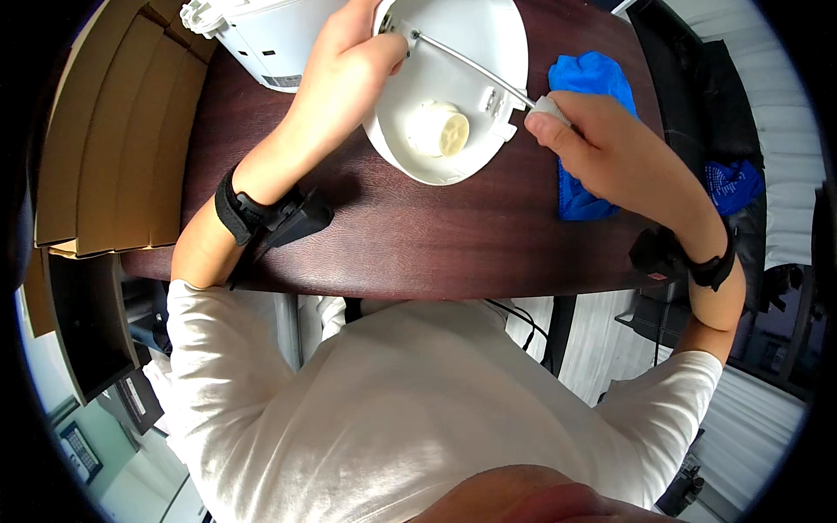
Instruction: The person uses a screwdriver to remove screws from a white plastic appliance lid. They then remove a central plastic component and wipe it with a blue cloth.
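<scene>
Screwdriver [475, 68] is gripped by the handle in the right hand [588, 135], fingers wrapped, thumb laid along the grip; thin, straight, shiny metal shaft, pale handle with its far end hidden by the palm. Left hand [362, 54] is curled over the left rim of the bowl-shaped cover [488, 39], wall held between thumb and fingers; exact fingertip contact is partly hidden. Cover is moulded in smooth white plastic, rounded, open side up, with small square tabs at the right rim. Inside it, a short cream plastic cylinder [451, 135] with a recessed, ribbed end face is seen; whether loose or fixed cannot be told. Screwdriver is located across the upper part of the cover, shaft passing over the right rim; long axis is slanted, handle at lower right, tip pointed to upper left, right by the left hand's fingers. White plastic housing [270, 44], boxy with small dark slots, is set at upper left. Crumpled soft blue cloth [593, 74] is partly covered by the right hand. All are laid on a dark red-brown wood-grain table [418, 235]; folded brown cardboard [131, 166] is stacked at left; black straps [231, 209] are worn on both wrists
</scene>
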`<state>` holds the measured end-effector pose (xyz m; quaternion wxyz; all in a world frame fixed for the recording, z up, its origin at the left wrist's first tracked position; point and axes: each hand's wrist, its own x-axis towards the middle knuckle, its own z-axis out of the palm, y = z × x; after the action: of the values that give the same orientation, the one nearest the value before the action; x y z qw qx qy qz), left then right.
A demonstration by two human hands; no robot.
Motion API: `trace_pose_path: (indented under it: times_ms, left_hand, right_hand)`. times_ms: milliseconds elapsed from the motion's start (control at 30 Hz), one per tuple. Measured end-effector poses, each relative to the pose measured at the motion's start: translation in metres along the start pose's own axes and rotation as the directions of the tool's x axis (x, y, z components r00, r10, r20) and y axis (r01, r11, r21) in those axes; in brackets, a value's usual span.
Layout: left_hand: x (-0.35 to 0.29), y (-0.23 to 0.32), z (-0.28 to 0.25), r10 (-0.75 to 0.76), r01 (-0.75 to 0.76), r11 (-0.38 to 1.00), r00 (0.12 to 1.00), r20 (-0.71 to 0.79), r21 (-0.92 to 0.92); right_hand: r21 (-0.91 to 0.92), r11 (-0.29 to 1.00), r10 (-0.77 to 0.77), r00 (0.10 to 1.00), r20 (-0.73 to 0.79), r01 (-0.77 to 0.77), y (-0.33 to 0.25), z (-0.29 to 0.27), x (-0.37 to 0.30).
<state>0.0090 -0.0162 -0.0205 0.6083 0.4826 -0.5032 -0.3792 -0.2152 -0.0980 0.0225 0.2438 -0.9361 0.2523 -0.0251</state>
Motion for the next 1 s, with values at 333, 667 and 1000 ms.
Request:
trace_pose_path:
  times_ms: [333,667,1000]
  left_hand:
    - [0.000,0.000,-0.001,-0.019,0.020,0.996,1.000,-0.010,0.091]
    - [-0.001,0.001,-0.002,0.061,-0.061,0.984,0.998,0.006,0.169]
    - [0.003,-0.004,-0.006,0.029,-0.001,0.912,0.998,-0.063,0.411]
  right_hand:
    - [-0.393,0.913,-0.139,0.988,-0.063,0.103,-0.011,-0.008,0.000]
    - [-0.684,0.727,-0.155,0.985,-0.082,0.057,-0.012,0.000,0.003]
    - [-0.874,0.481,-0.390,0.910,-0.140,0.072,-0.006,-0.021,0.011]
